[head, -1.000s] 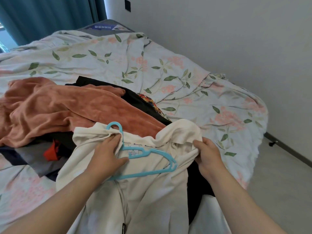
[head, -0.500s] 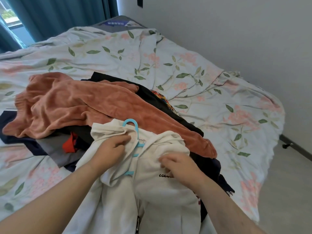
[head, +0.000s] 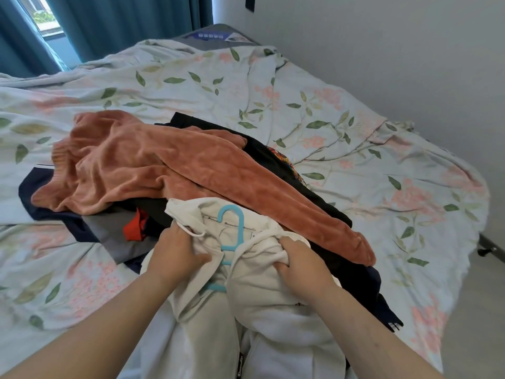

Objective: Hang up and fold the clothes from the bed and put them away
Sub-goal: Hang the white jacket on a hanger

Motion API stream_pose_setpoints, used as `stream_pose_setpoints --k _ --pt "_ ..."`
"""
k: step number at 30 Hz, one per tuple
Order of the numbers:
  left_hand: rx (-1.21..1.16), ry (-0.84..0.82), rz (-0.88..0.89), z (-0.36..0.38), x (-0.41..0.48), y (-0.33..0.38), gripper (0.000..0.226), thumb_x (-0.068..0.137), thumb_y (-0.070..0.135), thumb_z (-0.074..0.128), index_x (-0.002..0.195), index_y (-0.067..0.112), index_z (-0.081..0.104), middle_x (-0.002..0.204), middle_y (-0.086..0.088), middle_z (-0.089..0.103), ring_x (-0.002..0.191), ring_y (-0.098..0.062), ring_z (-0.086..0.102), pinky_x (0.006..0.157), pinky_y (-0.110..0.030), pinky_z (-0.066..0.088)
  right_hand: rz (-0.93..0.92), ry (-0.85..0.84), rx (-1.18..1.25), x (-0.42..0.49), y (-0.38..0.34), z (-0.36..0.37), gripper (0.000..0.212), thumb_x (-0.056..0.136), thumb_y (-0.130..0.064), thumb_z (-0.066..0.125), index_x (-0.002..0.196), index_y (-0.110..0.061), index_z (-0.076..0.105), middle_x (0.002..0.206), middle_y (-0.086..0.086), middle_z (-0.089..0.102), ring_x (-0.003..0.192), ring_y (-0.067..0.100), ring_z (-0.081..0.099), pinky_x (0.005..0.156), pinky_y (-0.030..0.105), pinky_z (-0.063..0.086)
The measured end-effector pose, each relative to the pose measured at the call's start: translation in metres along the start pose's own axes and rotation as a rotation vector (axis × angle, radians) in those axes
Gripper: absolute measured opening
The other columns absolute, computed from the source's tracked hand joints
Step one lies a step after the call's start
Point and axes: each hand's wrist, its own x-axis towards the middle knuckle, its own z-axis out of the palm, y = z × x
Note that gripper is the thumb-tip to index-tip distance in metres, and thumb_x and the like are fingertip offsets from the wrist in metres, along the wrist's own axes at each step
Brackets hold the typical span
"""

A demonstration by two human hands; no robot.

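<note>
Fabric of a white jacket is bunched in both hands at the near edge of the bed. The left hand grips the jacket's left shoulder just below the collar, fingers curled into the cloth and thumb pressed across the front panel. The right hand clutches a gathered fold at the other shoulder, its fingers buried in the material. The jacket lies front up and open down the middle, and its lower part hangs off the bed toward the person.

A blue hanger sits inside the jacket. Its hook sticks up out of the neck opening and lies against the inner collar, where a printed label strip shows. A short length of its frame shows between the 2 hands, and another bit peeks out lower in the front gap. The rest is hidden under the cloth.

Behind the jacket, a rust velour garment sprawls across the pile, with 1 long part running down to the right beside the right hand. Under it lies a black garment with a bright print showing at its edge. To the left of the left hand are a small red piece, a grey garment and a navy garment, all overlapping.

The bed carries a crumpled floral cover. Teal curtains and a window stand at the far end, a pale wall runs along the right, and a strip of floor shows beside it.
</note>
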Motion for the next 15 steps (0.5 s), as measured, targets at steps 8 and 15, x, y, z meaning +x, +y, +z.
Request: stream_pose_setpoints --k 8,15 --pt "0.312 -0.159 0.200 0.017 -0.013 -0.024 0.050 0.068 0.045 0.072 0.113 0.026 0.066 0.112 0.002 0.067 0.105 -0.025 0.060 0.081 -0.034 0.048 -0.098 -0.088 0.092 -0.006 -0.002 0.013 0.050 0.082 -0.030 0.058 0.131 -0.029 0.050 0.116 -0.007 0.056 0.107 0.019 0.057 0.087 0.035 0.050" --pt "0.096 0.034 0.447 -0.032 -0.014 0.017 0.018 0.087 0.037 0.055 0.084 0.022 0.064 0.082 0.004 0.067 0.079 -0.024 0.063 0.062 -0.034 0.047 -0.164 0.159 0.138 -0.005 0.002 -0.038 0.026 0.082 -0.047 0.063 0.107 -0.040 0.062 0.104 -0.022 0.067 0.096 0.001 0.062 0.072 0.009 0.042"
